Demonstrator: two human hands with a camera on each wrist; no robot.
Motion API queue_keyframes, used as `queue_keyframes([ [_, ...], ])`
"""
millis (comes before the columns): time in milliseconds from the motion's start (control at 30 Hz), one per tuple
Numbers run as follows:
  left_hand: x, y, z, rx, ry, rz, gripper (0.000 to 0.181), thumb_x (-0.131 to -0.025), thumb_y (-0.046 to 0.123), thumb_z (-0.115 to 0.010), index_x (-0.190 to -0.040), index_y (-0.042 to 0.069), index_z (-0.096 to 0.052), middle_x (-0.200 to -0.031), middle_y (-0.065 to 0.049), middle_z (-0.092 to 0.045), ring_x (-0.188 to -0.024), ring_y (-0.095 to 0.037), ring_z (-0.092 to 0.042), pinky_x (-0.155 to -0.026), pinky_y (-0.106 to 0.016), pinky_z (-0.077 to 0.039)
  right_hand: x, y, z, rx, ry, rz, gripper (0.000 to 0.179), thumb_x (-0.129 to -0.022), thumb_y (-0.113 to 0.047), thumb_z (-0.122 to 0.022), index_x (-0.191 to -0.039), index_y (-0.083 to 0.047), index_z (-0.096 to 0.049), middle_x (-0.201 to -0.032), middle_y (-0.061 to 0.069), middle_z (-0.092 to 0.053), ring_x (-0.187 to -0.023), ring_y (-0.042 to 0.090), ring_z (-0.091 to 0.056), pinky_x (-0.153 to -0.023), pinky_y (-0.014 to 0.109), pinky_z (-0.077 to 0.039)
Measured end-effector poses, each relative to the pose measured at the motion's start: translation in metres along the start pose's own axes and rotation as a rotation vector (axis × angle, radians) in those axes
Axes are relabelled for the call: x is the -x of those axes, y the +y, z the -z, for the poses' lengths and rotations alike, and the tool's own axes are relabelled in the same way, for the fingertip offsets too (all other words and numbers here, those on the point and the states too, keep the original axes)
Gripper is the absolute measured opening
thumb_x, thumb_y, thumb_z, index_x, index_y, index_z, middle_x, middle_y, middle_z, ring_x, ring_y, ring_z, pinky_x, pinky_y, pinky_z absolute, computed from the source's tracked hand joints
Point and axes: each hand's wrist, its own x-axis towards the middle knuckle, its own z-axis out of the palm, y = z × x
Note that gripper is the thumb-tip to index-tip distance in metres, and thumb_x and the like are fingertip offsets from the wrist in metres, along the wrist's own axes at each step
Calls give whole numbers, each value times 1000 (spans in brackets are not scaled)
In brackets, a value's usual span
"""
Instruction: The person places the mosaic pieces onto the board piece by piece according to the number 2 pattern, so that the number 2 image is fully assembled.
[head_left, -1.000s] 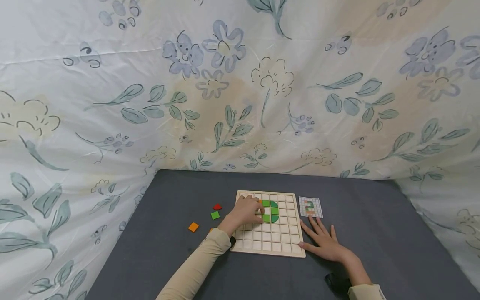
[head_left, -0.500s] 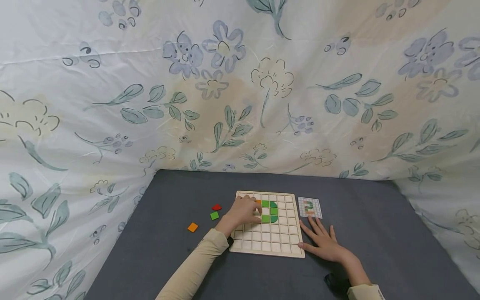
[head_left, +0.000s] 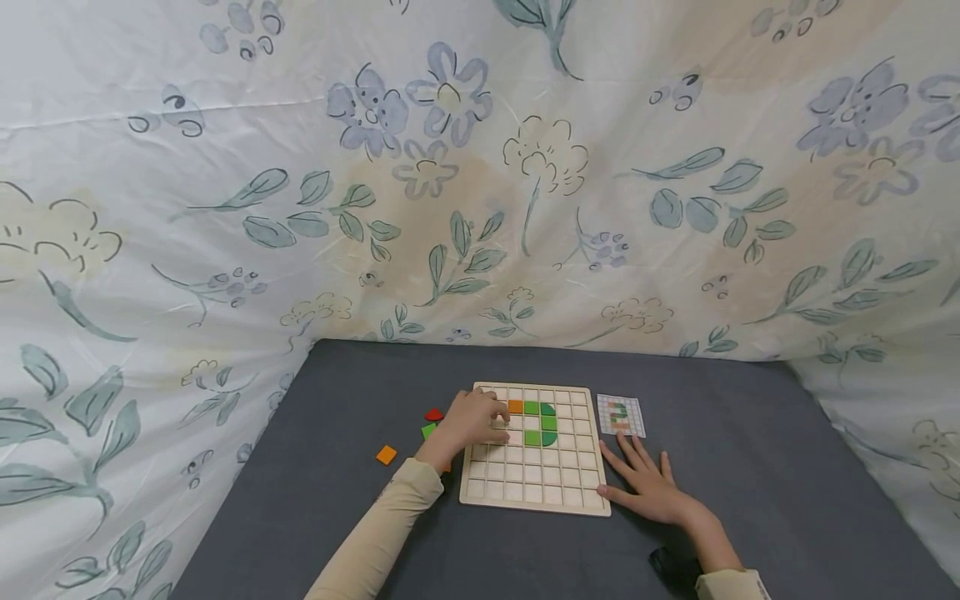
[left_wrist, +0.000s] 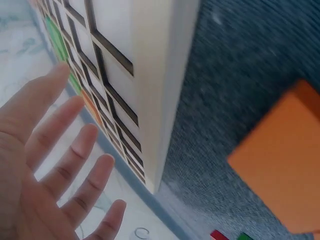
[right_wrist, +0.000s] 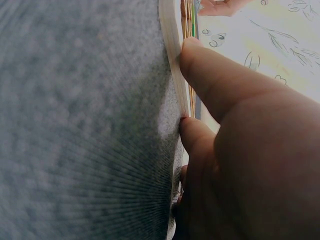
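Note:
A wooden grid board (head_left: 570,475) lies on the dark table. In its upper cells sit an orange square tile (head_left: 515,407), several green squares (head_left: 532,407) and dark green rounded tiles (head_left: 550,437). My left hand (head_left: 468,421) is over the board's left side, hiding some cells; the left wrist view shows its fingers (left_wrist: 62,167) spread and loose, with nothing between them. Flat beside the right edge lies my right hand (head_left: 652,483), its thumb at the board's rim. Its fingertips reach the bottom of a small pattern card (head_left: 619,414).
Left of the board lie a loose orange tile (head_left: 386,454), a red tile (head_left: 434,414) and a green tile (head_left: 428,431). Another orange tile (left_wrist: 280,165) rests close to the board's edge. A floral cloth (head_left: 465,208) hangs behind the table (head_left: 750,467).
My left hand has moved left across the board, uncovering the orange tile in its cell and partly covering the loose green one. The right hand stays in place.

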Motion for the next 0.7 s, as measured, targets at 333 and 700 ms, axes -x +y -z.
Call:
queue_keyframes([
  [333, 9, -12, 10, 45, -9, 45, 26, -79, 40, -71, -101, 26, -72, -94, 3, -61, -86, -17, -52, -77, -40, -40, 0, -1, 1, -1, -5, -1, 76, -86, -55, -53, -148, -20, -25, -155, 16, -6, -140, 41, 4, -98, 70, 13],
  [700, 17, -36, 9, 24, 27, 67, 27, -77, 40, -73, -100, 27, -71, -91, 3, -60, -83, -16, -51, -79, -43, -41, 1, -3, 3, -8, -10, -1, 75, -87, -54, -54, -148, -19, -26, -155, 16, -5, -140, 42, 3, -98, 70, 13],
])
